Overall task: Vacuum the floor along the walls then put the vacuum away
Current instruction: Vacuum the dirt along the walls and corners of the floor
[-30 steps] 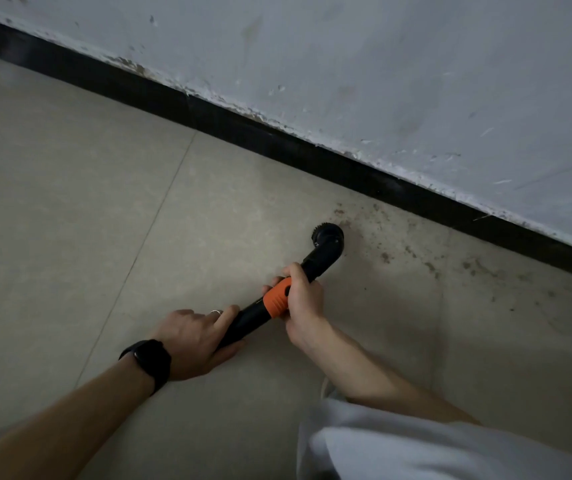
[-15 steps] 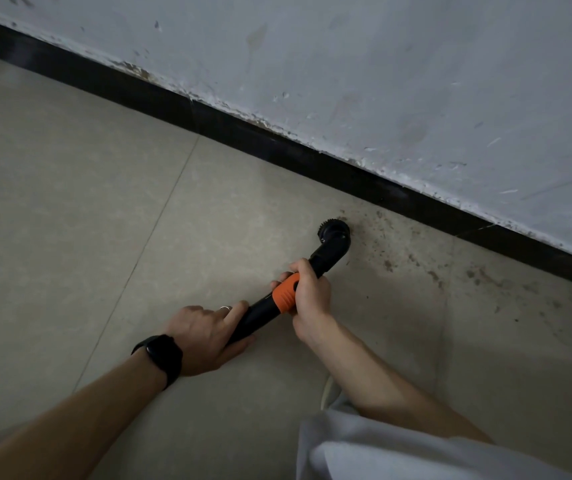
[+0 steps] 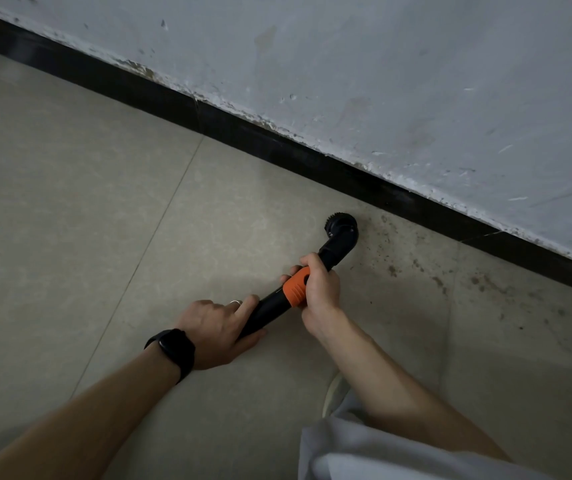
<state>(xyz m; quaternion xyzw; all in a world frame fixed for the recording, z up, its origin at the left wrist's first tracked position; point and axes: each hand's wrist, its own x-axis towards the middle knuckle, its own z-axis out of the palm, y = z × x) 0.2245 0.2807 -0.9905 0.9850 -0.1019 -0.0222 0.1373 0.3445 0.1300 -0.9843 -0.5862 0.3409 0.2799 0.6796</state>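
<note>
Vacuum wand: black plastic vacuum tube with orange collar [image 3: 279, 301], round brush head [image 3: 340, 227] down on beige tiled floor [image 3: 70, 220], near black skirting board [image 3: 364, 187].
Left hand [image 3: 217, 329]: curled round tube's lower end.
Right hand [image 3: 319, 287]: clamped round orange collar.
Floor: dark specks [image 3: 433, 278] right of brush.
Wrist: black watch [image 3: 173, 349].

A black baseboard [image 3: 277, 147] runs diagonally from upper left to lower right, chipped paint ragged along its top edge. Well below it sits a black wristwatch [image 3: 173, 348], with a thin ring [image 3: 235, 302] slightly nearer. Farthest from it, a pale garment [image 3: 381, 455] fills the bottom edge.
</note>
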